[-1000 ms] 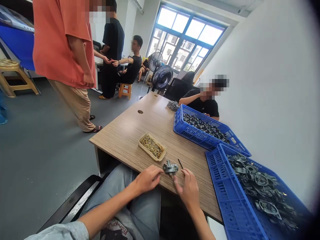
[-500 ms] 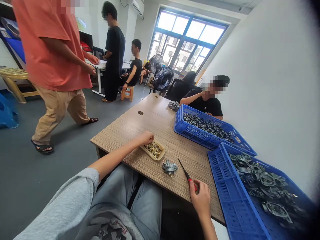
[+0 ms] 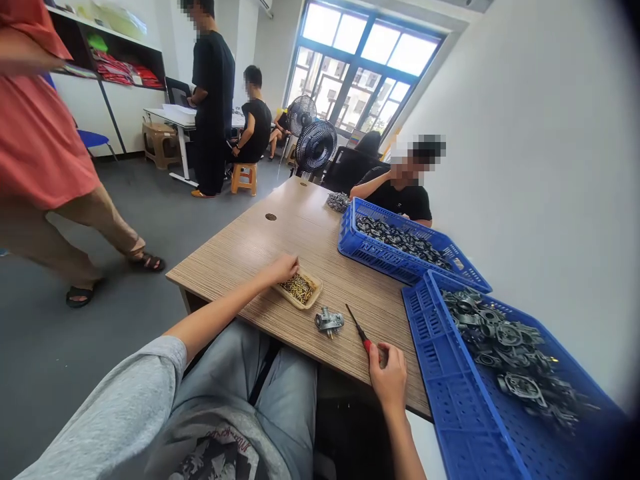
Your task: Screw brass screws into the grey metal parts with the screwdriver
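My left hand [image 3: 283, 269] rests at the rim of a small tan tray [image 3: 311, 291] of brass-coloured screws, its fingers curled down at the pile. Whether those fingers pinch anything is hidden. My right hand [image 3: 389, 378] is at the butt of a red-handled screwdriver [image 3: 368, 345], whose thin shaft points up and left over the wooden desk [image 3: 310, 230]. Between my hands, a die-cast metal carburetor body [image 3: 329, 322] lies on the desk, touched by neither hand.
Two blue plastic crates hold dark metal castings: one [image 3: 385, 259] at the far right of the desk, one [image 3: 443, 380] nearest my right hand. A seated person [image 3: 405, 200] is across the desk, and a standing person's orange shirt [image 3: 35, 147] is at left.
My view has swung slightly, shifting everything left and up. My left hand stays at the tray, and my right hand stays at the screwdriver. The person in the orange shirt has moved left, partly out of view.
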Demonstrator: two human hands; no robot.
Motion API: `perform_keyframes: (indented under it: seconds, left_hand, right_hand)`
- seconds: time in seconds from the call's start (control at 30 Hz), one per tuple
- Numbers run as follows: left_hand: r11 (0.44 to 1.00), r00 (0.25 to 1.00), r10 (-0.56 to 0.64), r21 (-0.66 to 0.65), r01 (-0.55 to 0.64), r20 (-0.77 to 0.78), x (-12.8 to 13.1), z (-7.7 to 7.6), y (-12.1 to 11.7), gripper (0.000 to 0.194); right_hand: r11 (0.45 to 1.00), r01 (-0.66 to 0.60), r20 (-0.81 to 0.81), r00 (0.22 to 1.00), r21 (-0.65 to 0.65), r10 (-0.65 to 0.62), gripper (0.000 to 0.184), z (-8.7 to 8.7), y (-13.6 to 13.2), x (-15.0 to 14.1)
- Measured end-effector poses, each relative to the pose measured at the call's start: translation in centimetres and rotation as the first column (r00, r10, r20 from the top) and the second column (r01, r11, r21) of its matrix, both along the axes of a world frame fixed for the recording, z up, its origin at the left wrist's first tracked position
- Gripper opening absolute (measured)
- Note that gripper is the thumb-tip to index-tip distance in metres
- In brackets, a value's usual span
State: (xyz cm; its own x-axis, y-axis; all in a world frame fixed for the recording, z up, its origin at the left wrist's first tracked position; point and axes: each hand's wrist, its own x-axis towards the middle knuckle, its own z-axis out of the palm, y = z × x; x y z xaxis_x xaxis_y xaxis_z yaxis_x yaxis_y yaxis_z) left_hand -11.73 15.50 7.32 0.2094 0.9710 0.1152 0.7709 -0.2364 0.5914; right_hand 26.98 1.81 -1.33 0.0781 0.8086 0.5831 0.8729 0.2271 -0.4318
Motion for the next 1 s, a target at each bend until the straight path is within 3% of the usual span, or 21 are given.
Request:
perform_keyframes:
  seconds: [0.17,0.3,0.43,0.53,0.67,1.0]
  left_hand:
    - [0.996,0.973,-0.056,-0.05,0.069,0.226,2.0,0.6,-1.7,0.014]
    - [0.961,0.886,-0.259,0.008,0.277,0.384,5.3,1.4,-3.5,0.005]
    - [0.89,0.873,-0.456,0.102,0.444,0.176,8.5,1.9,-4.6,0.011]
    - [0.846,0.854,-0.518,0.118,0.519,-0.04,9.9,1.9,-5.2,0.02]
    - [0.827,0.821,-0.527,0.087,0.555,-0.221,10.4,2.1,-5.8,0.025]
    - [0.859,0.811,-0.466,0.037,0.51,-0.355,10.7,3.1,-7.1,0.016]
  right_hand:
    - [1.0,0.014,0.007,1.0,-0.012,-0.014,0.049,-0.1,0.0,0.0]
    - [0.999,0.027,0.015,1.0,-0.024,-0.027,0.048,-0.2,-0.2,0.0]
    - [0.999,0.041,0.024,0.999,-0.032,-0.041,0.044,-0.3,-0.3,0.0]
    - [0.999,0.045,0.028,0.999,-0.031,-0.044,0.042,-0.4,-0.3,0.1]
    - [0.999,0.042,0.029,0.999,-0.026,-0.042,0.04,-0.4,-0.3,0.1]
    - [0.999,0.044,0.024,0.999,-0.026,-0.044,0.039,-0.1,-0.4,0.0]
